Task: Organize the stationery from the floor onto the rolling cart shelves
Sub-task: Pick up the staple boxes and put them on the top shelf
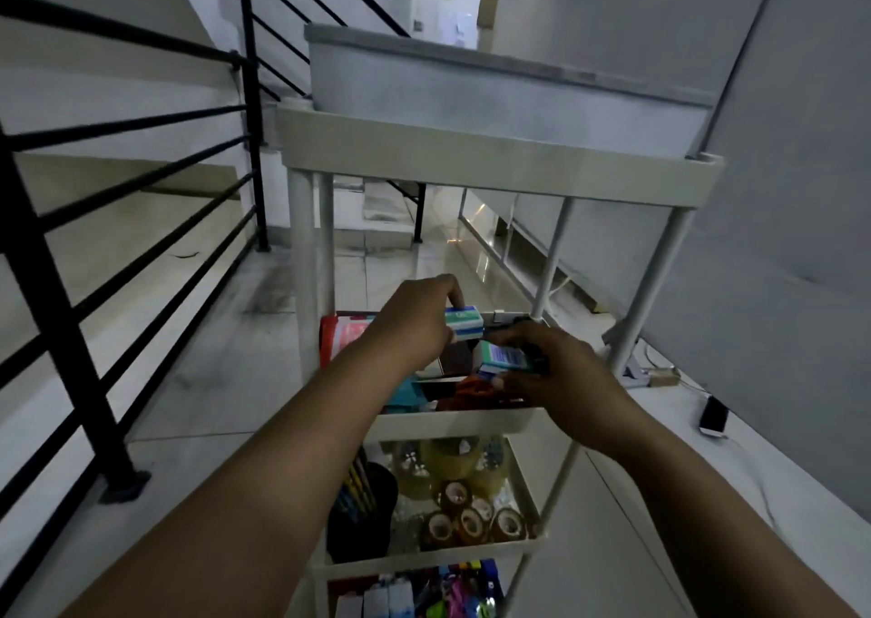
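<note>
White-and-green eraser boxes sit pinched in both hands over the cart's second shelf (459, 422), left hand (414, 320) holding one box (464, 323), right hand (556, 372) another (502, 358) at four o'clock, and either could slip onto crowded items.

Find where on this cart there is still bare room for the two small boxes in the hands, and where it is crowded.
The top tray may be free, but its floor is out of sight. The second shelf is packed with packets beneath the left hand and right hand. The third shelf is crowded with tape rolls and a dark pencil cup; no bare patch shows.
</note>
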